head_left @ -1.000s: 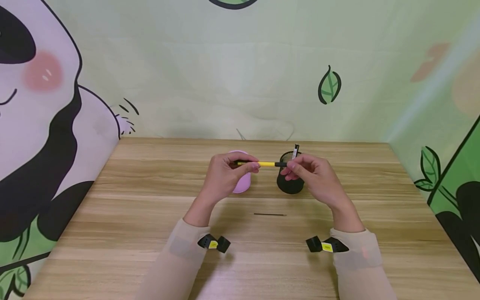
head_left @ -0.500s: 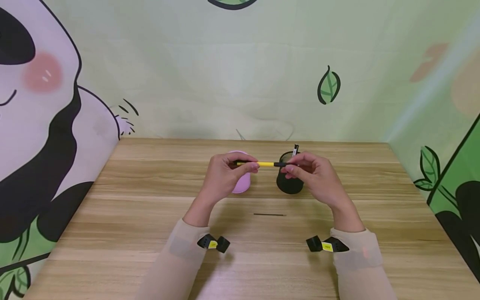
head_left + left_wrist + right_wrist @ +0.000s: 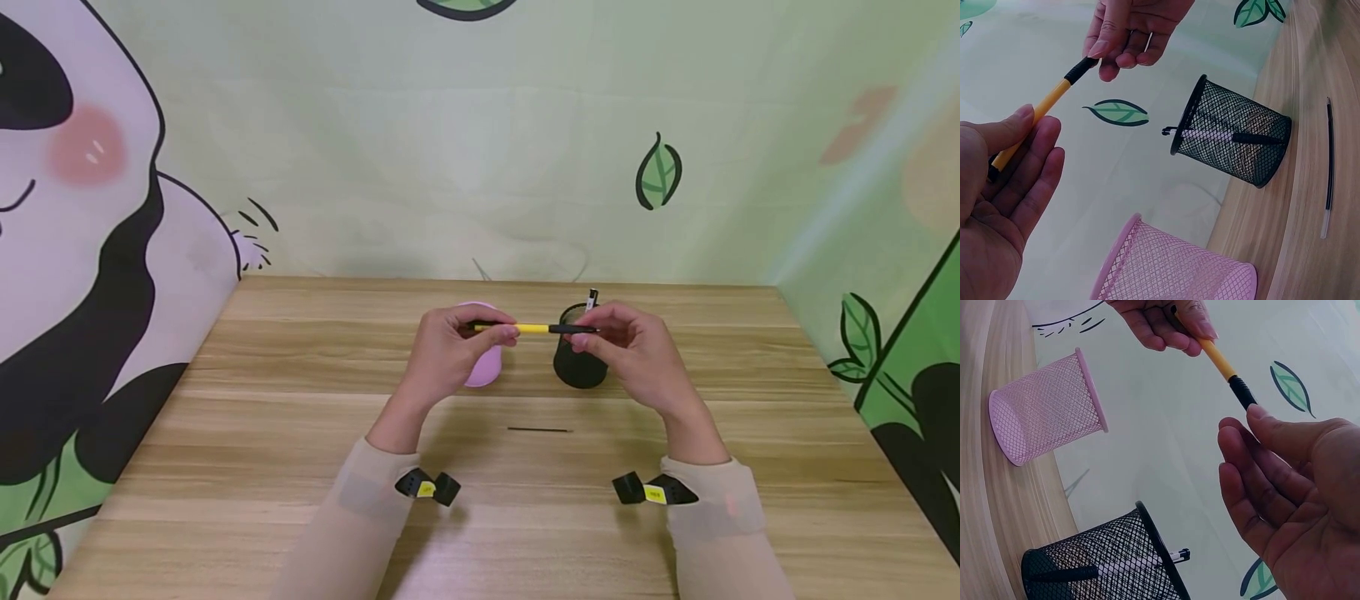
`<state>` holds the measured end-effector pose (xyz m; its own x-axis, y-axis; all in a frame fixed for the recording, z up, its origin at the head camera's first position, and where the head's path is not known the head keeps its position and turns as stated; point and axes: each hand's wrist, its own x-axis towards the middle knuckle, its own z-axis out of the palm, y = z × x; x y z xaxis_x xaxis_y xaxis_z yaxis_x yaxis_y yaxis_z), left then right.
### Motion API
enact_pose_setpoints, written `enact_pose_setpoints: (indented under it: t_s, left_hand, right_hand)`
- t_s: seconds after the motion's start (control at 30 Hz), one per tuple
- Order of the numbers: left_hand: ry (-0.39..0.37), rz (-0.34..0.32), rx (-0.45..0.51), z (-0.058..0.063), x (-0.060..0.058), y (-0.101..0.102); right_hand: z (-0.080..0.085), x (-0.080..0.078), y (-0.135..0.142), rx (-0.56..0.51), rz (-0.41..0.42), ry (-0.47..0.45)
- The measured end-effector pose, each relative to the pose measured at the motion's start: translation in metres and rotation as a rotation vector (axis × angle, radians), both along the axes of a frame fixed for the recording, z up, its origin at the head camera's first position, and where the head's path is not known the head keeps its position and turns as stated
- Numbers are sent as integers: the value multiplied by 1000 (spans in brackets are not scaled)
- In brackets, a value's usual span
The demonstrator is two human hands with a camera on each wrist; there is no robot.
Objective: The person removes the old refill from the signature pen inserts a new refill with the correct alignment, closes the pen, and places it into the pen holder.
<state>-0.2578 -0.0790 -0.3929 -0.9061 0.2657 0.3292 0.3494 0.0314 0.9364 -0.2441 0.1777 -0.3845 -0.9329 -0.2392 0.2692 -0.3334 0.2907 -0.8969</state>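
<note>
Yellow-and-black pen (image 3: 533, 328), apparently assembled, spans between the left hand (image 3: 448, 352), its grip pinching the nine-o'clock end, and the right hand (image 3: 642, 358), pinching the three-o'clock end, while a slim refill (image 3: 538, 429), perhaps still to handle, lies loose at six o'clock on the table (image 3: 300, 417).

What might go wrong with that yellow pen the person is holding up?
The left hand and right hand pinch the yellow pen above the table, so it might slip and drop.

The thin black refill lies loose on the table; a lowered hand could perhaps nudge it and set it rolling.
</note>
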Motion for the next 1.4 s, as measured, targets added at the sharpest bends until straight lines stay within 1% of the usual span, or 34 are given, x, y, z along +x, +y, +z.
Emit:
enact_pose_setpoints:
  t_s: [0.23, 0.47, 0.53, 0.7, 0.77, 0.93, 1.2, 1.4]
  left_hand:
    - [-17, 1, 2, 1, 1, 1]
    - [-18, 3, 5, 0, 0, 0]
    - [-17, 7, 4, 0, 0, -1]
    - [-12, 3, 16, 1, 0, -2]
    - [-9, 2, 21, 1, 0, -2]
    - [-13, 4, 27, 1, 0, -2]
    - [-18, 9, 20, 1, 1, -2]
    - [-13, 5, 30, 1, 1, -3]
  right_hand:
    - [1, 0, 0, -4, -3, 16]
    - [1, -1, 2, 8, -17, 26]
    - [2, 0, 3, -2, -6, 26]
    - [1, -2, 5, -56, 35, 5]
    - [0, -3, 5, -60, 32, -1]
    - [1, -4, 6, -56, 15, -5]
    - [1, -4, 5, -64, 28, -27]
    - [0, -4, 4, -51, 32, -19]
